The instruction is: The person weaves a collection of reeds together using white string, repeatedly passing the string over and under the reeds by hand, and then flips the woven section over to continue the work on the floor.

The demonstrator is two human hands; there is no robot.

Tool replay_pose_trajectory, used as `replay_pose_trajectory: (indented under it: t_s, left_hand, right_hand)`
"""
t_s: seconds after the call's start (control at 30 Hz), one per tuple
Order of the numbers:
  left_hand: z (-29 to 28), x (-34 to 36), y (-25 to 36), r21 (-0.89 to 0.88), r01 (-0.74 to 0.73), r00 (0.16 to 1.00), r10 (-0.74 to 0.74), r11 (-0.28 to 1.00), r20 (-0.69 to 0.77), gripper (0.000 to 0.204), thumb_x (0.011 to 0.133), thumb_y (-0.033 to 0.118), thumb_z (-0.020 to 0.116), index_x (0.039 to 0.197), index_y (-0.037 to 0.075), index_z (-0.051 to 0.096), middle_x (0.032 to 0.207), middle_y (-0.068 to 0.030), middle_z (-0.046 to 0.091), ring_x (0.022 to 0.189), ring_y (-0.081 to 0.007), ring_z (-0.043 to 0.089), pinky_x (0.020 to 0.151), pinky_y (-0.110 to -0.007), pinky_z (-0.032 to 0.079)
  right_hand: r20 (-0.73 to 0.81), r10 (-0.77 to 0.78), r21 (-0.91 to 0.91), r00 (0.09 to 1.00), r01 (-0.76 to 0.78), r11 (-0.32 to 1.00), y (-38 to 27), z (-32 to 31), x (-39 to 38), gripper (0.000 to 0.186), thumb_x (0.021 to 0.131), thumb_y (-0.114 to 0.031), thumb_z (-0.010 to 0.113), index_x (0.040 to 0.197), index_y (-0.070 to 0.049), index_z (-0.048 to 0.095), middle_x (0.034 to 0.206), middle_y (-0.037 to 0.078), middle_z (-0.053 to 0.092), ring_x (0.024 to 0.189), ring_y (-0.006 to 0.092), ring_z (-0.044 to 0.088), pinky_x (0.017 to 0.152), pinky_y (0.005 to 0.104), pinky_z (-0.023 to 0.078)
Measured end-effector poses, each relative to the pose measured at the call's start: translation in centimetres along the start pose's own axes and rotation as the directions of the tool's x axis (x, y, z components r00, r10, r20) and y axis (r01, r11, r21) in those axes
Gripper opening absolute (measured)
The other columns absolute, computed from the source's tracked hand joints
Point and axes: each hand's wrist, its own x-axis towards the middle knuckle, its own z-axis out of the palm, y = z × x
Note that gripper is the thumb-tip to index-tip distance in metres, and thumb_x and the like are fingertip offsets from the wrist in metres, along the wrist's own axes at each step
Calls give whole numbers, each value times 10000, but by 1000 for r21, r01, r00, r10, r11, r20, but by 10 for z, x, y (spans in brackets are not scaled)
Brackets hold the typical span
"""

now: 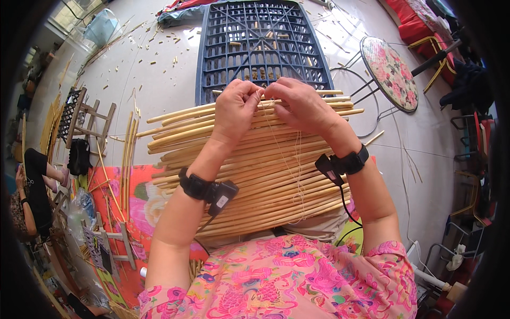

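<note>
While pinching a pale thread [299, 186] between thumb and forefinger of the left hand [237, 109], its other fingers curled in, bring the right hand [303, 106] close beside it, half-curled, fingertips bent toward the same spot; cannot tell whether gripping the strand there too. Work just over the far edge of the sticks [249, 196], laid side by side across the lap in a broad, ribbed raft: slender, round, straw-yellow to tan, uneven at the ends. Trail the thin, slack thread over them in loose loops, right of the middle. Wear dark straps [354, 161] with boxy units on both wrists, and a soft pink shirt [287, 276] with swirling print. See beyond the sticks a blue crate [201, 69] of hard plastic, latticed with slots, with stubby cut bits [154, 63] strewn left of it on glossy, pale tile [404, 149]. Find to the right a round stool [390, 74], flat-seated and rose-printed, on thin legs; to the left, a red cloth [98, 178] with big printed flowers, with long, straight rods [127, 165] across it.
</note>
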Motion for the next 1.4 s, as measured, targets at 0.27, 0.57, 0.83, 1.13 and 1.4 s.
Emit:
replay_pose_trajectory:
  t_s: [0.27,0.57,0.83,1.13,1.4]
  left_hand:
    - [-2,3,0,-52,89,995,-87,995,48,113,881,82,632,834,-20,624,759,-55,543,582,-110,544,542,-253,456]
    - [-1,4,-4,-31,56,997,-54,998,53,118,889,70,611,817,-24,605,732,-66,548,577,-109,558,525,-253,450]
    - [2,9,2,-245,273,957,-236,930,169,139,929,90,570,824,4,602,801,-42,663,608,-53,571,561,-203,487]
    - [-11,20,2,-284,381,854,-217,880,474,123,968,113,504,869,43,525,908,-55,657,695,-51,546,636,-196,472]
    - [-10,16,-6,-153,127,917,-57,980,395,140,884,108,532,1002,35,514,791,23,502,687,-36,442,638,-185,397]
  right_hand:
    - [82,-91,-212,992,106,972,2,3,2,231,760,-71,619,988,-75,580,829,93,537,796,275,576,675,383,499]
    - [-334,-6,194,943,75,978,-27,14,-20,89,883,-20,536,959,-62,555,940,95,627,880,214,631,728,293,531]
    - [325,609,890,724,-452,62,-73,-36,-131,50,979,-87,460,939,-59,448,632,-35,411,511,39,385,435,185,271]
    - [433,824,703,365,-709,-56,-98,-31,-273,96,951,-122,529,995,-39,551,687,-81,442,550,9,358,491,177,271]
    - [363,833,600,417,-789,134,-105,-44,-296,178,892,-135,619,750,-44,563,652,-87,469,583,7,391,511,172,275]
